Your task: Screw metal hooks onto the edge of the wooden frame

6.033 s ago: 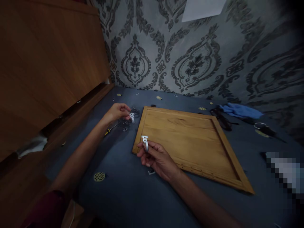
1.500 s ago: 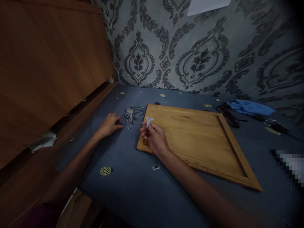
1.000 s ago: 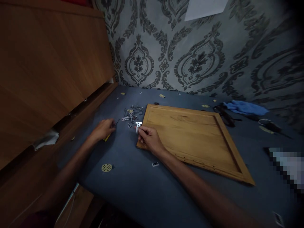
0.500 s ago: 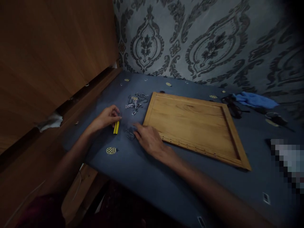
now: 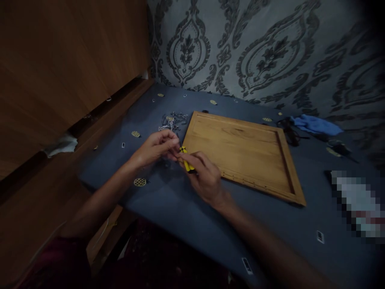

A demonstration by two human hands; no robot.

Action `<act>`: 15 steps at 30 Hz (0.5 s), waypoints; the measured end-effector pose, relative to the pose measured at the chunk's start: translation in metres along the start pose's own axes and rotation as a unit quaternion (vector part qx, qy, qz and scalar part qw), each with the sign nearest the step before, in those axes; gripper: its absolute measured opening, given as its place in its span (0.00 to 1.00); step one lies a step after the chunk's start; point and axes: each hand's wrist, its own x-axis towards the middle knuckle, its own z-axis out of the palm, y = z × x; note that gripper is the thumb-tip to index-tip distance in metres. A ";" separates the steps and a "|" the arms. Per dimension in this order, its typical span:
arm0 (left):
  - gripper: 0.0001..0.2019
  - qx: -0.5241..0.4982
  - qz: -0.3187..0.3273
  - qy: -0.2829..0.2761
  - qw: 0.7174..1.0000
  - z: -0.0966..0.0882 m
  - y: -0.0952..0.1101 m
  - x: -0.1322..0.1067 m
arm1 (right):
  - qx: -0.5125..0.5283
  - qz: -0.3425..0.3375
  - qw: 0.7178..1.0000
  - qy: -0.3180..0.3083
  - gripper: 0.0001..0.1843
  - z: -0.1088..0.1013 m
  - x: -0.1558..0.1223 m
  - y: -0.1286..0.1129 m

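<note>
A wooden framed panel (image 5: 240,152) lies flat on the blue patterned cloth (image 5: 180,216). Just off its near left corner my two hands meet over the cloth. My right hand (image 5: 204,180) is closed round the yellow handle of a screwdriver (image 5: 185,159). My left hand (image 5: 156,147) pinches at the tool's front end with curled fingers; what lies under its fingertips is hidden. A heap of small metal fittings (image 5: 173,119) sits on the cloth just beyond my hands, left of the panel.
A wooden cabinet side (image 5: 60,72) rises along the left. Patterned wallpaper (image 5: 255,52) backs the surface. A blue rag (image 5: 315,125) and dark tools (image 5: 288,132) lie at the far right. A blurred patch (image 5: 357,200) covers something at the right edge.
My right hand has put down the metal bracket it held and now grips the yellow screwdriver. My left hand brought the screwdriver over from the left and now meets the right hand.
</note>
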 end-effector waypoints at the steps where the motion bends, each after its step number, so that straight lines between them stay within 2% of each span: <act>1: 0.19 0.041 0.009 0.013 0.999 -0.004 -0.001 -0.004 | 0.002 0.005 1.000 0.014 0.16 -0.006 -0.001 0.000; 3: 0.17 0.189 0.049 0.088 0.977 -0.014 -0.006 -0.016 | 0.011 0.021 0.999 0.044 0.13 -0.019 -0.006 -0.001; 5: 0.16 0.326 0.050 0.145 0.933 -0.022 -0.014 -0.029 | 0.042 0.086 0.992 0.084 0.10 -0.029 -0.013 -0.006; 7: 0.22 0.387 0.018 0.140 0.911 -0.022 -0.023 -0.041 | 0.110 0.165 0.975 0.101 0.08 -0.036 -0.021 -0.010; 10: 0.28 0.457 -0.020 0.110 0.882 -0.011 -0.033 -0.052 | 0.205 0.242 0.939 0.137 0.11 -0.039 -0.025 -0.010; 13: 0.23 0.532 -0.042 0.084 0.841 0.004 -0.035 -0.053 | 0.288 0.335 0.875 0.201 0.18 -0.038 -0.020 0.003; 15: 0.18 0.558 -0.055 0.073 0.825 0.010 -0.034 -0.051 | 0.355 0.412 0.806 0.233 0.23 -0.037 -0.016 0.016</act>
